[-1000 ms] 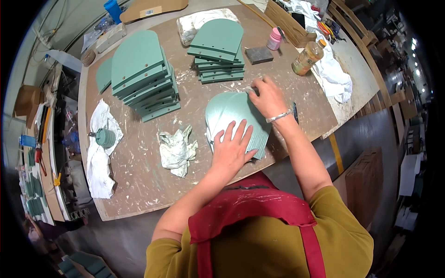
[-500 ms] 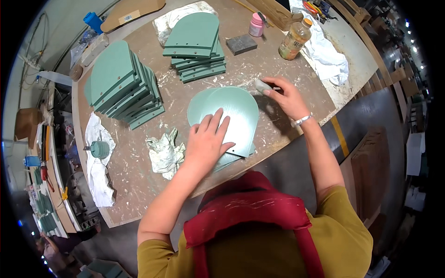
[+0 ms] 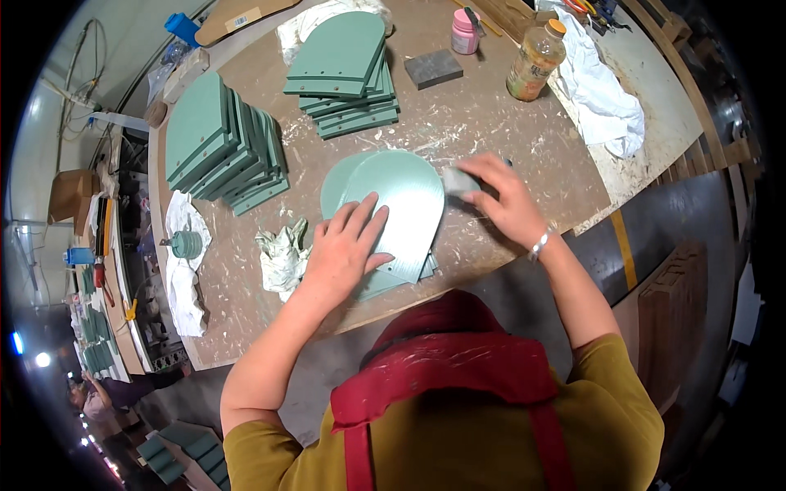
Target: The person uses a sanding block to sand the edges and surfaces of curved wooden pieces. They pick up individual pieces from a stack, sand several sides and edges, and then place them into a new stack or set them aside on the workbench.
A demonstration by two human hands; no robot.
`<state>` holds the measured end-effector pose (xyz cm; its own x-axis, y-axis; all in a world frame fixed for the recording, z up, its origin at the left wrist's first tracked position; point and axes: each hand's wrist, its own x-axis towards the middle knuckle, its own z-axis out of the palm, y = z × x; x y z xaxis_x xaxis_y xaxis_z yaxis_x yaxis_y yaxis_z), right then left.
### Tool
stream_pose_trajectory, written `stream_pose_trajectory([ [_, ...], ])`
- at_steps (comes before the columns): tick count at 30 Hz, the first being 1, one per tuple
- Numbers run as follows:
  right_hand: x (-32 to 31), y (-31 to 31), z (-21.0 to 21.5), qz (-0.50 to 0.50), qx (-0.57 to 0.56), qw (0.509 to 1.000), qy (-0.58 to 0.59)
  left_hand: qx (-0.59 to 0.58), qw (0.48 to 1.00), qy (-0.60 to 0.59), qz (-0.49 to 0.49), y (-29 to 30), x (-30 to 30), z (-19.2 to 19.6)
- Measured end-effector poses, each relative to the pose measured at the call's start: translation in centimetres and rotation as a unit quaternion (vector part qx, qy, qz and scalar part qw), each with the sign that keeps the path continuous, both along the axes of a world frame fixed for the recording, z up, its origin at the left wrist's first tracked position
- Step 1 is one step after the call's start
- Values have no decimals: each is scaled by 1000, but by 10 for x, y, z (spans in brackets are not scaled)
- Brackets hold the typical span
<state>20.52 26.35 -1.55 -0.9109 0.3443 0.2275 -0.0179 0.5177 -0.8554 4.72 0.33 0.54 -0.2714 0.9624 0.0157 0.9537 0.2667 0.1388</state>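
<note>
Two or more pale green panels [image 3: 401, 192], rounded at one end, lie overlapping on the worktable [image 3: 524, 147] in front of me. Across the lower left of the top panel rests my left hand [image 3: 344, 250], its fingers spread flat and gripping nothing. My right hand [image 3: 503, 200] pinches a small grey pad [image 3: 461, 182] between thumb and fingers, close beside the panel's right curved edge. Whether the pad touches that edge I cannot tell. Small holes show near the panel's straight end.
Two stacks of green panels, the left stack [image 3: 196, 131] and the far stack [image 3: 340, 49], stand beyond. A crumpled rag [image 3: 282, 258] lies left of my hand. Farther off are a dark grey block [image 3: 434, 69], a pink bottle [image 3: 464, 33], an orange-capped bottle [image 3: 534, 65] and white cloth [image 3: 602, 94].
My right hand has brought the grey pad nearer, down alongside the panel's right edge. My left hand stays flat on the top panel. The whole view has shifted slightly.
</note>
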Motion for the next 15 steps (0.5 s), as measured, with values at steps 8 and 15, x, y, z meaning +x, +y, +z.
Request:
stream_pose_trajectory([
  [8,24,-45,-19,-43,19,999,3,9,1000,12,-13,3,-1,2],
  [15,22,-66,-12,-111,30,992,47,-11,999,12,-39,1,-9,-3],
])
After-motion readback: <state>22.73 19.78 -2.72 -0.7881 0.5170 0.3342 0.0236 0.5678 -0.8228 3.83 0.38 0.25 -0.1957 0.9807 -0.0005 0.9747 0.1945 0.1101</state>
